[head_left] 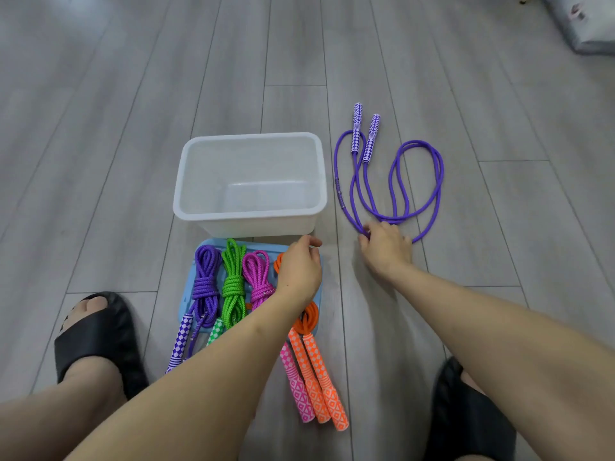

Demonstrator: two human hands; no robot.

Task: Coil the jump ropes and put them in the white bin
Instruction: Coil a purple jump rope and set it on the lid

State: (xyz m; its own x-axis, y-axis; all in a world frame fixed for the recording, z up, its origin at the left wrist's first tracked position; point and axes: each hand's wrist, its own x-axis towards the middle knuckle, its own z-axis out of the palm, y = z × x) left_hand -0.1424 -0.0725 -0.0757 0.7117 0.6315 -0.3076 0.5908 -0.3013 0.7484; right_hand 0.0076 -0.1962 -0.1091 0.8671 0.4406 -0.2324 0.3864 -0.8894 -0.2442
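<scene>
An empty white bin [186, 181] stands on the floor. Right of it a loose purple jump rope [436, 168] lies in big loops, its two checkered handles [362, 136] side by side at the far end. My right hand [386, 247] grips the near bends of this rope. In front of the bin a light blue lid [186, 304] carries coiled ropes: purple [204, 281], green [233, 281], pink [259, 281] and orange [309, 319]. My left hand [299, 267] hovers over the orange coil with loosely curled fingers, holding nothing that I can see.
Grey wood-plank floor [100, 128] spreads all around. My feet in black slippers sit at the lower left [96, 341] and lower right [466, 417]. A grey cushion-like object [585, 24] lies at the far right corner.
</scene>
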